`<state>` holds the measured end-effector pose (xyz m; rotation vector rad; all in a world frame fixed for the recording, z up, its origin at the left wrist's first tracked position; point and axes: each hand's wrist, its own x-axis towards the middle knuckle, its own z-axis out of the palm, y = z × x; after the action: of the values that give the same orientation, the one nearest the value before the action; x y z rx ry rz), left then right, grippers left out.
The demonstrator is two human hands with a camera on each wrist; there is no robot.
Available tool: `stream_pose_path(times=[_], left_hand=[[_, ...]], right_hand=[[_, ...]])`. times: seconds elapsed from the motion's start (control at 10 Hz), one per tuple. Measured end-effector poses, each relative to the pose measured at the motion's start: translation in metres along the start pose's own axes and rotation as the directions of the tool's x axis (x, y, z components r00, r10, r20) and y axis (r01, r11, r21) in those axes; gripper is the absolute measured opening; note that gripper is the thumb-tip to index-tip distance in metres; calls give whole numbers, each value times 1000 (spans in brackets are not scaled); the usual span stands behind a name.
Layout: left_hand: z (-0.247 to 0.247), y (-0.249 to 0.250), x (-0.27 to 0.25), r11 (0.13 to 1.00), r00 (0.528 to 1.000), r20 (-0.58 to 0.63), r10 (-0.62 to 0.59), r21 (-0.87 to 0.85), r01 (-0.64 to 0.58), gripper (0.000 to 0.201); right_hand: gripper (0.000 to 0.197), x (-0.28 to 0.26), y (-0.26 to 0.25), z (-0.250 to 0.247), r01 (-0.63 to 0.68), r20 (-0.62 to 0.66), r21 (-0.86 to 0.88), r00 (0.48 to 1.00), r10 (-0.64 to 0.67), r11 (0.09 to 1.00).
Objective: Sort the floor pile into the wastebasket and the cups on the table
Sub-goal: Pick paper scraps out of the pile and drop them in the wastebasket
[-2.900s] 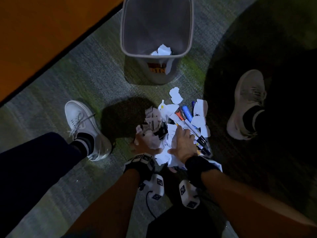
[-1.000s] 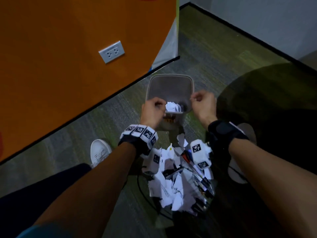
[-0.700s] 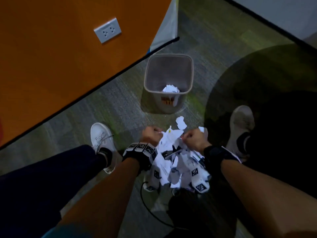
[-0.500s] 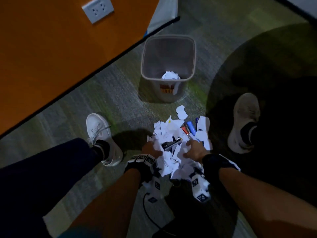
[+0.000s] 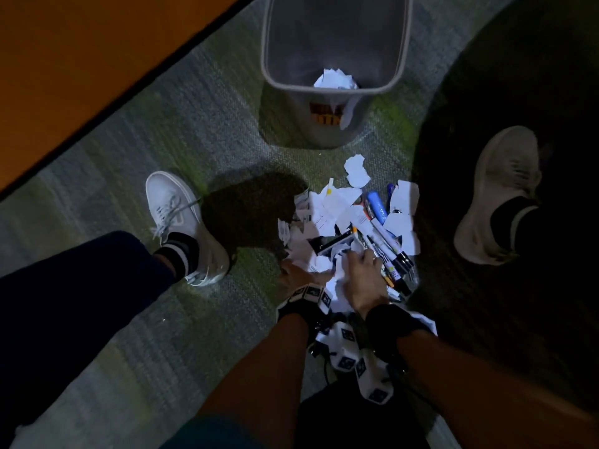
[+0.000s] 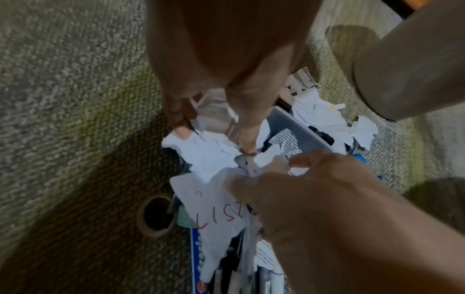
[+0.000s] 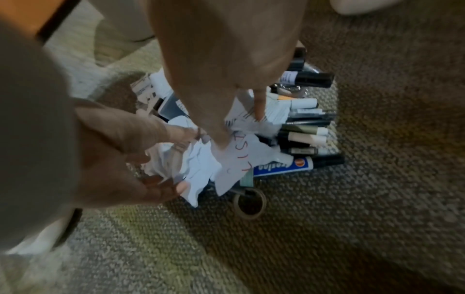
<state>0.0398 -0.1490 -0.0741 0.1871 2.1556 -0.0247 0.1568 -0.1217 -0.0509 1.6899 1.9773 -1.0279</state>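
Both hands are down in the floor pile (image 5: 351, 234), w/ the wastebasket (image 5: 334, 43) just beyond it on the carpet, some crumpled paper already at its bottom; the cups and table aren't in view. The left hand (image 5: 296, 275) has fingers curled round a crumpled white wad (image 7: 186, 161), and the right hand (image 5: 364, 280) pinches the torn scrap w/ red writing (image 7: 239, 159) btwn thumb and finger. To do this well, I'd gather paper only, keeping the markers (image 7: 305, 119) and tape roll (image 7: 249, 203) out of the grab, since those prob. belong in the cups.
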Motion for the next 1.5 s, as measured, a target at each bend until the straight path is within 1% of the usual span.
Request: stream_pose_path(times=[0.1, 0.2, 0.3, 0.4, 0.5, 0.6, 0.7, 0.8, 0.9, 1.0, 1.1, 1.2, 1.3, 1.4, 1.5], left_hand=[[4, -9, 17, 988, 993, 103, 58, -148, -42, 107], [-2, -10, 19, 978, 995, 78, 62, -204, -45, 86], [-12, -14, 19, 986, 995, 32, 99, -135, -94, 53], [-32, -14, 6, 984, 983, 35, 180, -20, -179, 36], [-50, -11, -3, 965, 967, -6, 256, 57, -255, 33], [-70, -5, -23, 928, 929, -38, 367, 75, -364, 38], [-92, 8, -47, 872, 865, -110, 489, 60, -485, 31], [-120, 31, -78, 819, 812, -112, 573, 49, -571, 29], [-155, 63, -115, 697, 687, -203, 698, -30, -717, 17], [-194, 107, -150, 592, 588, -305, 749, -91, -801, 13], [-224, 159, -163, 536, 560, -369, 742, -175, -826, 26], [-243, 203, -163, 533, 557, -419, 717, -186, -826, 24], [-249, 239, -157, 542, 546, -457, 702, -154, -826, 25], [-245, 261, -146, 572, 552, -444, 706, -104, -814, 25], [-237, 275, -135, 577, 547, -360, 756, -28, -816, 32]], right_hand=[[35, 7, 4, -4, -29, -17, 121, 999, 31, 992], [23, 13, 6, -16, -26, -53, 235, 998, 39, 972], [18, 15, 4, -30, -8, -77, 267, 997, 30, 964], [22, 14, 4, -41, -4, -123, 331, 991, 47, 944], [22, 7, 0, -59, 24, -174, 382, 984, 46, 924], [17, 0, -4, -86, 28, -228, 360, 972, 59, 932], [17, -8, -7, -118, 66, -268, 354, 963, 34, 933], [15, -17, -14, -157, 133, -356, 380, 934, 12, 915], [15, -27, -30, -208, 215, -485, 469, 874, 46, 857], [22, -36, -53, -262, 315, -590, 513, 805, 61, 798], [21, -30, -76, -309, 399, -663, 493, 747, 37, 773], [19, -15, -96, -340, 430, -689, 476, 724, 21, 767], [22, 9, -108, -353, 396, -680, 471, 732, 38, 789], [25, 43, -109, -354, 355, -652, 449, 758, 29, 820], [21, 66, -106, -352, 324, -625, 423, 780, 14, 846]])
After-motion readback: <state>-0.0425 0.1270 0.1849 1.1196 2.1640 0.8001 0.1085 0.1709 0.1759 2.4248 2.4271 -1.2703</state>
